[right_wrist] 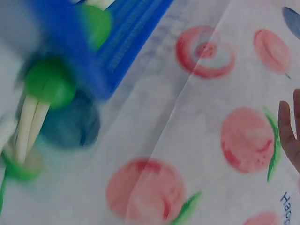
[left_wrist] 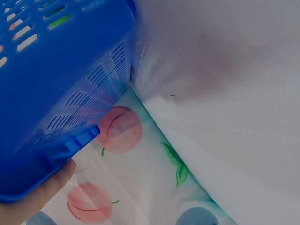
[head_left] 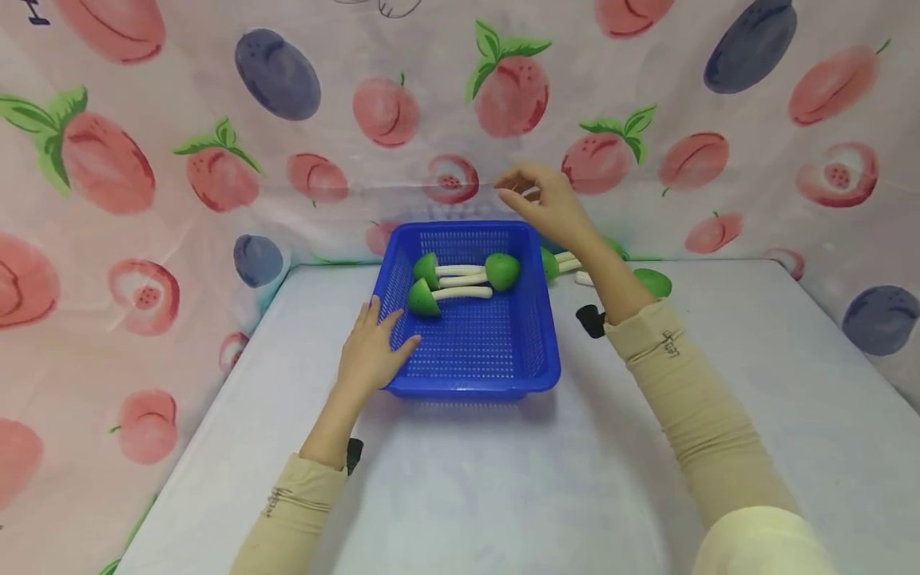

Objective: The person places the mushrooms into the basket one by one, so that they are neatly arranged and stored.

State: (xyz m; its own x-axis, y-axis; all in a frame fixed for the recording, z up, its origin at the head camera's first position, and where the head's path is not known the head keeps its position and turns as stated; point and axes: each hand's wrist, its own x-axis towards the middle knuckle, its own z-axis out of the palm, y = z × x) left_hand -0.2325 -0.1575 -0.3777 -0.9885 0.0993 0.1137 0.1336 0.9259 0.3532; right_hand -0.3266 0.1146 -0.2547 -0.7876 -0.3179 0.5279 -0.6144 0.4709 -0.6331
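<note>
A blue plastic basket [head_left: 467,385] stands on the table with three green-capped toy mushrooms [head_left: 423,297] lying in its back part. On the basket's left rim rests my left hand [head_left: 368,351], its fingers spread and its thumb reaching over the edge. In the left wrist view, a straight finger [left_wrist: 58,180] lies along the rim's outer side. My right hand [head_left: 546,204] is raised above the basket's back right corner, fingers loosely bent, holding nothing. More green-capped mushrooms [head_left: 652,282] lie right of the basket, partly hidden by my right forearm; a blurred one [right_wrist: 49,84] shows in the right wrist view.
A white cloth covers the table [head_left: 460,487]. Behind and to the left hangs a fruit-printed curtain [head_left: 323,160], close to the basket's back edge. Black wrist-worn pieces [head_left: 591,321] sit at both cuffs.
</note>
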